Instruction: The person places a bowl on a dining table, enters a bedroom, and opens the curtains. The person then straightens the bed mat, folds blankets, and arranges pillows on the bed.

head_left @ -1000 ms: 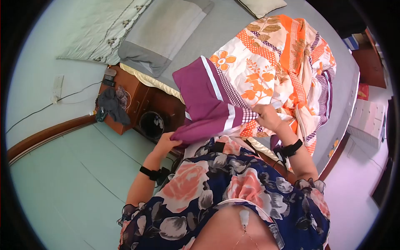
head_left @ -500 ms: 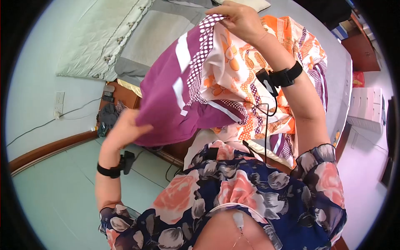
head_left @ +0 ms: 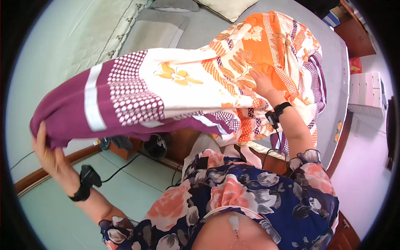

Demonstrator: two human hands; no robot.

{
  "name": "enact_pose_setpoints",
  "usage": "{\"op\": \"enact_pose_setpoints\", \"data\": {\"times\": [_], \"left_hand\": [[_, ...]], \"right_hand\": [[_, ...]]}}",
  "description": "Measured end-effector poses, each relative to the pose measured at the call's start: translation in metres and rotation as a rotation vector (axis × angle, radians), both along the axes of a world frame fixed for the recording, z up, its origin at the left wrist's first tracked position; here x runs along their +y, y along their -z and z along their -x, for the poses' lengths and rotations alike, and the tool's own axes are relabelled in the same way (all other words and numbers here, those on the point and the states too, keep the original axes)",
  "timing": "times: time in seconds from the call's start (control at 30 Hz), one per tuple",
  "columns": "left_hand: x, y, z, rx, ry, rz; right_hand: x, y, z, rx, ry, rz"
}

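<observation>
A large printed cloth point(head_left: 179, 77), purple at one end and white and orange with flowers elsewhere, stretches from the far left to a bunched heap on the bed. My left hand point(head_left: 50, 154) grips its purple end out at the left, fingers wrapped on the fabric edge. Over the orange part of the cloth lies my right hand point(head_left: 263, 83), its fingers spread and resting on the fabric. Black straps with small devices sit on both wrists.
Beneath the cloth is the grey bed point(head_left: 333, 75), with a cream pillow point(head_left: 229, 8) at its far side. A black bin point(head_left: 156, 146) stands below the cloth on the left. White drawers point(head_left: 366, 93) stand at the right, and a black cable hangs near the floor.
My left hand has moved far left, drawing the purple end out with it. My right hand has let go of the dotted edge and come down onto the orange part.
</observation>
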State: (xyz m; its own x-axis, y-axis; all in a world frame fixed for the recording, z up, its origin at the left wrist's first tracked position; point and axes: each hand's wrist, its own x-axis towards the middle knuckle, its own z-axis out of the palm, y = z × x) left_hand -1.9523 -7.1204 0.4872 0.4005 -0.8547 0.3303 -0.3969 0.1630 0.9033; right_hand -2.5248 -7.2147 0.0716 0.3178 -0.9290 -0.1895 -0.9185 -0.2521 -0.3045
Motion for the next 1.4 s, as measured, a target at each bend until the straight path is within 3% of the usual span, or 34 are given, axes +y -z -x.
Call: {"op": "enact_pose_setpoints", "data": {"times": [0.07, 0.1, 0.13, 0.2, 0.27, 0.3, 0.33, 0.43, 0.47, 0.5, 0.57, 0.6, 0.67, 0.7, 0.73, 0.77, 0.83, 0.93, 1.0, 1.07, 1.13, 1.17, 1.2, 1.27, 1.3, 1.37, 1.4], "left_hand": [[0.023, -0.014, 0.000, -0.559, -0.008, 0.168], [0.031, -0.022, 0.027, -0.626, -0.030, 0.220], [0.039, -0.031, 0.054, -0.692, -0.057, 0.275], [0.050, -0.052, 0.039, -0.294, -0.153, 0.373], [0.058, -0.071, 0.028, -0.094, -0.158, 0.408], [0.056, -0.077, 0.032, -0.199, -0.217, 0.397], [0.052, -0.083, 0.036, -0.304, -0.277, 0.383], [0.050, -0.090, 0.039, -0.557, -0.418, 0.348], [0.051, -0.093, 0.031, -0.607, -0.444, 0.341], [0.051, -0.101, -0.007, -0.281, -0.402, 0.257], [0.047, -0.095, -0.033, -0.022, -0.256, 0.040], [0.044, -0.078, -0.026, -0.076, -0.305, -0.041], [0.042, -0.035, -0.009, -0.173, -0.351, -0.123], [0.043, -0.013, -0.006, -0.210, -0.354, -0.126], [0.047, 0.003, -0.008, -0.191, -0.375, -0.081], [0.048, 0.015, -0.015, -0.171, -0.399, -0.031], [0.047, 0.024, -0.045, -0.122, -0.445, 0.044], [-0.008, 0.016, -0.084, -0.200, -0.479, 0.158], [-0.081, -0.001, -0.092, -0.493, -0.571, 0.139], [-0.160, -0.009, -0.126, -0.657, -0.474, 0.234], [-0.262, -0.018, -0.150, -0.681, -0.416, 0.208], [-0.323, -0.020, -0.175, -0.827, -0.456, 0.136], [-0.382, -0.019, -0.183, -0.902, -0.465, 0.142], [-0.475, -0.013, -0.165, -0.997, -0.536, 0.109], [-0.448, 0.002, -0.150, -1.001, -0.624, 0.113], [-0.504, 0.083, -0.157, -0.782, -0.560, 0.188], [-0.485, 0.119, -0.116, -0.803, -0.623, 0.030]], "right_hand": [[-0.002, -0.005, -0.025, 0.024, -0.089, 0.096], [-0.001, -0.008, -0.041, 0.058, -0.190, 0.188], [-0.002, -0.009, -0.058, 0.066, -0.311, 0.099], [0.000, 0.000, -0.088, 0.050, -0.503, 0.059], [0.009, 0.040, -0.115, 0.040, -0.575, 0.036], [0.013, 0.050, -0.122, 0.053, -0.576, -0.040], [0.019, 0.047, -0.120, -0.091, -0.503, -0.133], [0.018, 0.042, -0.097, -0.223, -0.356, -0.055], [0.017, 0.027, -0.082, -0.335, 0.100, -0.193], [0.009, 0.041, -0.053, -0.281, 0.224, -0.141], [-0.011, 0.033, 0.026, -0.442, 0.555, 0.057], [-0.026, 0.072, 0.089, -0.309, 0.568, 0.345], [0.015, -0.047, 0.151, -0.025, 0.373, 0.861], [0.036, -0.099, 0.162, -0.313, 0.502, 0.749], [0.071, -0.133, 0.176, -0.115, 0.527, 0.638], [0.100, -0.150, 0.188, -0.027, 0.415, 0.931], [0.188, -0.155, 0.274, -0.626, 0.553, 0.779], [0.208, -0.288, 0.205, -0.738, 0.518, 1.057], [0.164, -0.337, 0.161, -0.502, 0.450, 1.115], [0.107, -0.370, 0.124, -0.255, 0.383, 1.155], [0.016, -0.380, 0.124, 0.008, 0.323, 1.144], [-0.043, -0.376, 0.114, 0.120, 0.479, 1.092], [-0.096, -0.367, 0.075, -0.046, 0.419, 1.143], [-0.193, -0.345, 0.047, -0.037, 0.447, 1.132], [-0.192, -0.326, 0.021, 0.024, 0.545, 1.031], [-0.192, -0.287, -0.029, 0.179, 0.714, 0.804], [-0.208, -0.255, -0.036, 0.166, 0.628, 0.798]]}}
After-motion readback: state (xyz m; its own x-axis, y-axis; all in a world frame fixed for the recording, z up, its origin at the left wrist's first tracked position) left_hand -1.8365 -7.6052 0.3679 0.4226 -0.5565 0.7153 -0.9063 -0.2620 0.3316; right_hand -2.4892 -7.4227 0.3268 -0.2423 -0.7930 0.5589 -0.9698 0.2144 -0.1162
